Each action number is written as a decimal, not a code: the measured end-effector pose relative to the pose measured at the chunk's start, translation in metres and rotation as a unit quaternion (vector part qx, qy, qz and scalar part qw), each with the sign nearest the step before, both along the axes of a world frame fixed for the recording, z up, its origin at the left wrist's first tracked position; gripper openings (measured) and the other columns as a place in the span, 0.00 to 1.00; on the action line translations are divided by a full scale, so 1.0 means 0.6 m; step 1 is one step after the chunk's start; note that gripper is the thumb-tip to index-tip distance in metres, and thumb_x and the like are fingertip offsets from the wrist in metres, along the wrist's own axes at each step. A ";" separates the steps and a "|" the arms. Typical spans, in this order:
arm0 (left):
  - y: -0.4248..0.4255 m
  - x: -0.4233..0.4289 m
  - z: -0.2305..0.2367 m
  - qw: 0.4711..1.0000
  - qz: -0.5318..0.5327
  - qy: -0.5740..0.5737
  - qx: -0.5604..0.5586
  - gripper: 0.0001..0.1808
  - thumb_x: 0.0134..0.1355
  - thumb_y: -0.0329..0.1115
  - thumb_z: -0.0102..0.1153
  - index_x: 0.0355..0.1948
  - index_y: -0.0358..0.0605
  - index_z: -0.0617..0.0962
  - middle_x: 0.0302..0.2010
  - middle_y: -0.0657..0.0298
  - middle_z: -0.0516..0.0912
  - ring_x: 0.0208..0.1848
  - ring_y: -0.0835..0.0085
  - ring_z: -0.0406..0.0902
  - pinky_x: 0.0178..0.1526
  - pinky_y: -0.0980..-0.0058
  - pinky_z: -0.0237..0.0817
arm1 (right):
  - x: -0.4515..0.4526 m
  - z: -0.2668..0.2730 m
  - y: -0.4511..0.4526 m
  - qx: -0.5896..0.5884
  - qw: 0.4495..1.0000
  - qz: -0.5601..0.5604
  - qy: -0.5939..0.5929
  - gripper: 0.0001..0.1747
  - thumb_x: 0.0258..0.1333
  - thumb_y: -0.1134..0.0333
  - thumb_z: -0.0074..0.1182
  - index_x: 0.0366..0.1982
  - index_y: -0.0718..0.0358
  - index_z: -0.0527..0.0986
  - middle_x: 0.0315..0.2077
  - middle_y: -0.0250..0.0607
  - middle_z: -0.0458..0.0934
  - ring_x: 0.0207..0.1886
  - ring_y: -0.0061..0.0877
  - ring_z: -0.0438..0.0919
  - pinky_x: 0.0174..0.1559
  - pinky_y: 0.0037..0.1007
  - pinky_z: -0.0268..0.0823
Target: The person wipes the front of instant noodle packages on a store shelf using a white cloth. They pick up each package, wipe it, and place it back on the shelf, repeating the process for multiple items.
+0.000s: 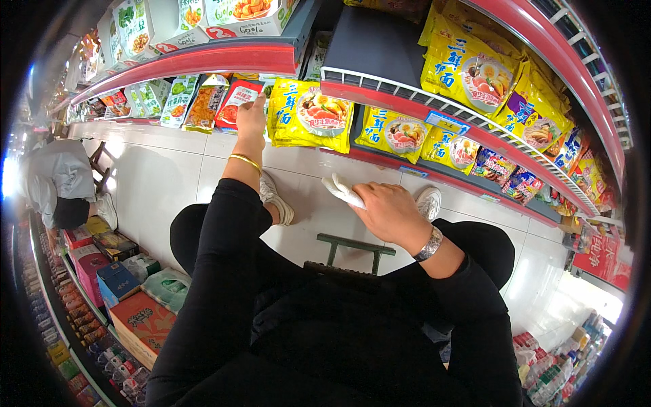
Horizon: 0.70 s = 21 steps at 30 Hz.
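My left hand (251,118) reaches forward to the lower shelf. Its fingers lie over a red food packet (235,104), beside a large yellow instant noodle packet (310,114) that juts over the shelf's front. Whether the fingers grip anything cannot be told. Over the floor, between my knees, my right hand (389,211) holds a folded white cloth (342,190) between thumb and fingers. More yellow noodle packets (394,133) lie on the lower shelf to the right, and others (465,71) stand on the shelf above, behind a white wire rail.
Red-edged shelves (203,60) with white snack boxes (244,20) curve across the front. A green metal stool frame (356,245) shows between my legs. At left, a person (61,178) bends beside the opposite shelf, where cartons (142,320) stand. Bottled goods (552,376) are at lower right.
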<state>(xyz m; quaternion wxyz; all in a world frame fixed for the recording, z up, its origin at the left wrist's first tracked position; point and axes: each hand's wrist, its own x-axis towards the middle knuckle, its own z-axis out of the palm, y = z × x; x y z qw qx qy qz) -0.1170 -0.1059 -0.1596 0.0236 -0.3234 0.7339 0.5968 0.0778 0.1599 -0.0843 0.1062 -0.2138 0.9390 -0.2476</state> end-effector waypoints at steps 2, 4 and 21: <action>-0.003 0.013 -0.010 0.997 0.056 0.043 0.013 0.27 0.61 0.48 0.60 0.49 0.33 0.73 0.48 0.55 0.77 0.49 0.68 0.73 0.54 0.68 0.63 | 0.001 0.002 -0.001 -0.007 1.000 0.003 0.004 0.12 0.58 0.59 0.52 0.32 0.62 0.73 0.28 0.43 0.79 0.32 0.41 0.80 0.36 0.41 0.71; 0.014 0.038 0.009 0.993 0.094 0.053 0.047 0.28 0.62 0.49 0.57 0.51 0.33 0.72 0.51 0.56 0.75 0.53 0.68 0.70 0.57 0.66 0.59 | 0.002 0.003 0.001 -0.008 1.000 0.002 0.007 0.12 0.58 0.59 0.52 0.33 0.61 0.73 0.28 0.43 0.79 0.32 0.41 0.80 0.36 0.42 0.71; 0.149 0.120 -0.062 0.906 -0.013 -0.052 0.420 0.50 0.55 0.74 0.48 0.69 0.51 0.59 0.68 0.52 0.60 0.67 0.50 0.57 0.66 0.40 0.45 | 0.014 0.003 0.010 0.035 0.999 0.010 0.000 0.13 0.60 0.57 0.51 0.37 0.60 0.75 0.28 0.42 0.80 0.33 0.40 0.80 0.36 0.40 0.70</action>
